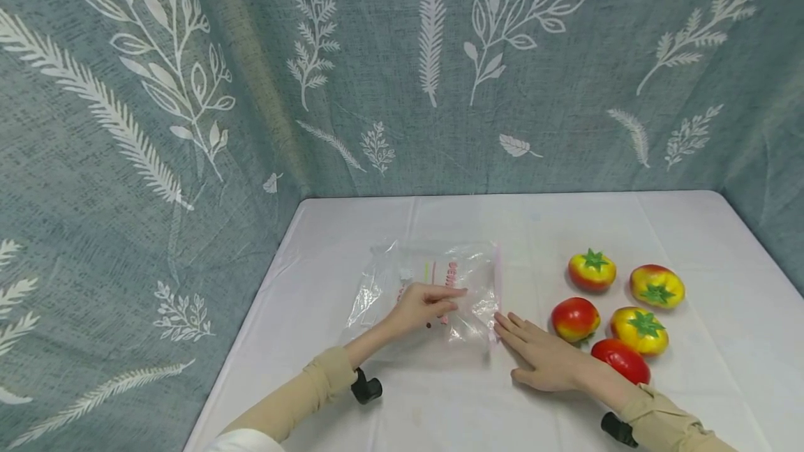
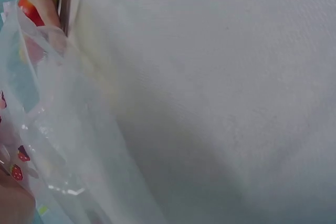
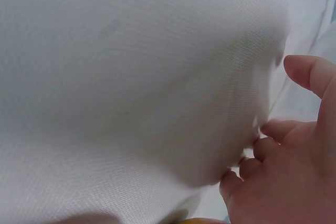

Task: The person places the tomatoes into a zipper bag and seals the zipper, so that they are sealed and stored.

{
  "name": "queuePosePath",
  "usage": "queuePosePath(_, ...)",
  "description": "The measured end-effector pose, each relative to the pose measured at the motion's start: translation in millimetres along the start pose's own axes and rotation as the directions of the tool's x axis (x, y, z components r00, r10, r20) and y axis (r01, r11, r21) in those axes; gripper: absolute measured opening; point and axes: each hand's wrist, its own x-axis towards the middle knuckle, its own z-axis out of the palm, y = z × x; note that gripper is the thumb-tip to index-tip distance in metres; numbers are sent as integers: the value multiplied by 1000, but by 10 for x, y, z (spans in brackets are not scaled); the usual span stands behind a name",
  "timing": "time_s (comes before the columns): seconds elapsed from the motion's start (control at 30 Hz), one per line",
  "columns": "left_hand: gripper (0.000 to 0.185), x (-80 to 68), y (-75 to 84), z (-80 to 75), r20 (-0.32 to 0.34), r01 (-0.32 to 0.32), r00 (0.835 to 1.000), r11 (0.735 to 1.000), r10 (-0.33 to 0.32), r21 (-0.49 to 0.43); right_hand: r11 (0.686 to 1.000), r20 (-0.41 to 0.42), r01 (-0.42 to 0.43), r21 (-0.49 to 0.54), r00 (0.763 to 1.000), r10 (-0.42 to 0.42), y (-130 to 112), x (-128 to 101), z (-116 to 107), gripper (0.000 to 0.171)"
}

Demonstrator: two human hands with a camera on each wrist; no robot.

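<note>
A clear zip plastic bag (image 1: 477, 267) with red print and a pink zip edge lies on the white table, crinkled. My left hand (image 1: 422, 307) is over its middle, index finger and thumb extended toward the zip edge with a gap between their tips. In the left wrist view, the bag (image 2: 68, 124) shows strawberry prints close to that hand (image 2: 14, 200). Palm down, my right hand (image 1: 546, 354) rests on the cloth, its fingertips at the bag's pink edge. Those fingers (image 3: 247, 169) are slightly bent in the right wrist view, the thumb spread apart.
Right of the bag are several red and yellow toy fruits: two (image 1: 592, 270) (image 1: 657, 286) at the back, a red-orange one (image 1: 575, 319), a yellow one (image 1: 639, 330) and a red one (image 1: 622, 360) beside my right wrist. A leaf-patterned curtain (image 1: 389, 75) hangs behind the table (image 1: 534, 222).
</note>
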Motion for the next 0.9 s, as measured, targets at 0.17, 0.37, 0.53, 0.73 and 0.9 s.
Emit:
queuePosePath(0.17,29,-17,19,-33,-24,7,1000,1000,-8,-20,1000,7,-11,10,1000,11,-6,4,-13,72)
queuePosePath(0.37,28,-35,83,-76,-37,41,998,998,-42,-37,1000,9,-3,22,1000,3,-4,-1,-14,72)
queuePosePath(0.53,27,-33,69,-101,-41,28,999,998,-31,-60,1000,6,-2,26,1000,2,3,-2,-12,72)
queuePosePath(0.73,29,-36,38,-69,-35,13,999,998,-16,-63,1000,4,-7,24,1000,7,2,3,-10,73)
queuePosePath(0.9,31,-18,5,-14,-59,-24,998,999,23,-28,1000,3,-6,15,1000,6,-6,-5,-3,73)
